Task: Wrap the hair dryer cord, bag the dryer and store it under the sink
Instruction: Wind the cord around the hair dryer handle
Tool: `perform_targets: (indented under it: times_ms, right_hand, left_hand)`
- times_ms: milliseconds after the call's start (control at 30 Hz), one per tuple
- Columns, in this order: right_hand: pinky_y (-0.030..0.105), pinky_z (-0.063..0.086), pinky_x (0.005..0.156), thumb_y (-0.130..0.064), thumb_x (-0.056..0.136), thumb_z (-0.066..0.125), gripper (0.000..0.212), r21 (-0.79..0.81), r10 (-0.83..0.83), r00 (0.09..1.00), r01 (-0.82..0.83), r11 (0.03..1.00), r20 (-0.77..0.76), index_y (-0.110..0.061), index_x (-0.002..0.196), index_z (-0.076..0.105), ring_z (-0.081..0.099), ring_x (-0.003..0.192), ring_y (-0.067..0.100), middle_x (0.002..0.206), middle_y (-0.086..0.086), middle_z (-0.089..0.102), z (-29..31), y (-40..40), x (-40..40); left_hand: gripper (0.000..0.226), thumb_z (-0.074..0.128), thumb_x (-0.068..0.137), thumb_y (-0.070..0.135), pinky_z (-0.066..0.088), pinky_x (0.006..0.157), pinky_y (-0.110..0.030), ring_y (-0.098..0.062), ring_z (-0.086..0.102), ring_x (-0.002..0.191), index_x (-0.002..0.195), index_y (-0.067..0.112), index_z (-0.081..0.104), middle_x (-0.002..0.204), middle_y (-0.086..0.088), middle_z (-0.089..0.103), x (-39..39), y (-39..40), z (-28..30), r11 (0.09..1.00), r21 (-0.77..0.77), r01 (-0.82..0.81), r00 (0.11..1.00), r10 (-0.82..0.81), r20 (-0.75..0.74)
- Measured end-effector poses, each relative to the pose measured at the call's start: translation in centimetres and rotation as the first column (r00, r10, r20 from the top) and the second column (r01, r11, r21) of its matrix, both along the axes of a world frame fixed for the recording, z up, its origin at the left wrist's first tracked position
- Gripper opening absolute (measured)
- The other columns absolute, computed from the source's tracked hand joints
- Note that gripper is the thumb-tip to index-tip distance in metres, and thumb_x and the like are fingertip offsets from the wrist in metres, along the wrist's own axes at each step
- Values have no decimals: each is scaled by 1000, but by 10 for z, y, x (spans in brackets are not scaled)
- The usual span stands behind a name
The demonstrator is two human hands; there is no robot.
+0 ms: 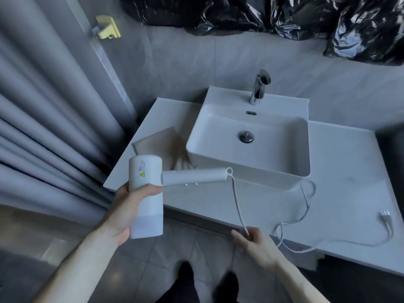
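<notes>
My left hand (133, 206) grips the barrel of a white hair dryer (147, 178), held in the air in front of the counter with its handle pointing right. The white cord (237, 206) hangs from the handle's end down to my right hand (254, 241), which pinches it near the counter's front edge. Beyond that hand the cord loops across the white countertop (341, 171) to the plug (385, 217) at the right. A flat beige bag (157, 142) lies on the counter left of the sink (249, 162).
A chrome faucet (259, 88) stands behind the basin. Black plastic sheeting (284, 14) covers the wall above. A grey curtain (43, 119) hangs at the left. Below is a tiled floor (175, 248) with my feet on it.
</notes>
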State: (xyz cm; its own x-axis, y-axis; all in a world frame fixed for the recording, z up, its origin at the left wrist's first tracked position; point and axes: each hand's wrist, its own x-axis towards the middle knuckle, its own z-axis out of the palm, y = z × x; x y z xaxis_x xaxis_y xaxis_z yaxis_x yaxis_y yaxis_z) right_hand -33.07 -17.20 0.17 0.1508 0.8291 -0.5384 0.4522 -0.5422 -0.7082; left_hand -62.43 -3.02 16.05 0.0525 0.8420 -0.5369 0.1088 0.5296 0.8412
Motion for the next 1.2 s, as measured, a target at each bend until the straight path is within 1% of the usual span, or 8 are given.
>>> perform_targets:
  times_ms: [100, 200, 333, 567, 767, 867, 1000, 1200]
  right_hand:
    - [28, 43, 58, -60, 90, 62, 54, -125, -54, 978, 80, 989, 199, -17, 58, 53, 66, 61, 18, 61, 8, 69, -28, -27, -2]
    - [31, 49, 60, -56, 90, 62, 54, -217, -126, 952, 191, 957, 280, -14, 56, 54, 65, 60, 20, 58, 7, 68, -43, -46, -5]
    - [24, 46, 58, -50, 90, 66, 41, -276, -270, 963, 265, 924, 18, -14, 70, 65, 55, 49, 5, 54, -8, 61, -39, -40, -49]
    - [22, 48, 64, -24, 88, 77, 9, 1, -331, 919, 339, 941, -216, -16, 92, 76, 55, 62, 6, 66, -12, 61, 13, 10, -119]
    - [24, 28, 53, -25, 101, 66, 23, 143, -521, 754, 613, 777, -399, -10, 85, 71, 33, 56, 12, 64, -2, 37, 17, 36, -111]
    - [25, 21, 49, -34, 93, 60, 34, 133, -533, 662, 684, 717, -527, -5, 78, 70, 28, 50, 11, 58, -1, 36, -11, 42, -102]
    - [19, 25, 49, -37, 94, 52, 44, 233, -465, 739, 623, 747, -488, -2, 68, 61, 30, 53, 11, 56, -2, 35, -86, 48, -96]
    - [20, 28, 54, -49, 89, 56, 46, 365, -382, 790, 576, 732, -479, -6, 73, 66, 29, 60, 18, 62, 9, 31, -199, 45, -111]
  left_hand:
    - [42, 86, 52, 34, 55, 73, -43, -31, 71, 79, 92, 23, 79, 91, -13, 76, -5, 8, -4, 1000, 13, 20, 997, -21, 73]
    - [43, 86, 55, 30, 55, 71, -40, -29, 70, 75, 96, 20, 76, 89, -12, 75, -13, 28, -8, 997, 30, 65, 994, -67, 84]
    - [50, 84, 60, 28, 55, 66, -39, -29, 69, 76, 107, 15, 72, 87, -7, 74, -23, 52, -22, 972, 53, 230, 973, -229, -17]
    - [45, 81, 63, 25, 56, 59, -37, -30, 68, 77, 105, 13, 70, 89, -15, 72, -36, 72, -48, 920, -68, 387, 922, -387, 12]
    - [48, 83, 60, 25, 56, 58, -38, -32, 70, 82, 104, 10, 70, 86, -16, 71, -34, 74, -66, 885, -65, 461, 887, -459, 45]
    - [51, 86, 51, 30, 56, 59, -38, -27, 72, 78, 99, 18, 74, 85, -19, 74, -30, 71, -80, 873, 61, 484, 872, -487, 51]
    - [29, 83, 61, 17, 56, 56, -27, -14, 71, 69, 87, 30, 78, 78, -5, 75, -18, 70, -126, 835, 245, 492, 855, -517, 45]
    - [59, 84, 42, 36, 56, 52, -34, -23, 71, 64, 93, 7, 74, 96, -34, 70, -19, 72, -226, 857, 255, 448, 880, -473, 45]
